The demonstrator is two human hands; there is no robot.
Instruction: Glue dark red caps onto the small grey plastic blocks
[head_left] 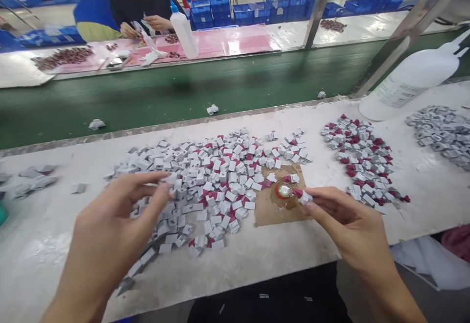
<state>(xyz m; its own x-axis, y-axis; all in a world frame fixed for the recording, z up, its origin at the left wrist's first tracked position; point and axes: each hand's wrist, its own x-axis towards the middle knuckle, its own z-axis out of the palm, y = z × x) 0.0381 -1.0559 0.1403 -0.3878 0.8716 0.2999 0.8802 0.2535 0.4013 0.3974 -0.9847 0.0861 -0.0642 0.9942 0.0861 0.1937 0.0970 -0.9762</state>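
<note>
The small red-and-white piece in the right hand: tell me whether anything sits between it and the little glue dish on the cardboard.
Nothing visible does. The right hand holds the red-and-white piece right beside the glue dish, with only bare cardboard around it.

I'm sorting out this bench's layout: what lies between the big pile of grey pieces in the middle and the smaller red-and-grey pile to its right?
In the head view, between the big pile and the smaller pile lies a brown cardboard square with a small red glue cap, plus bare tabletop.
</note>
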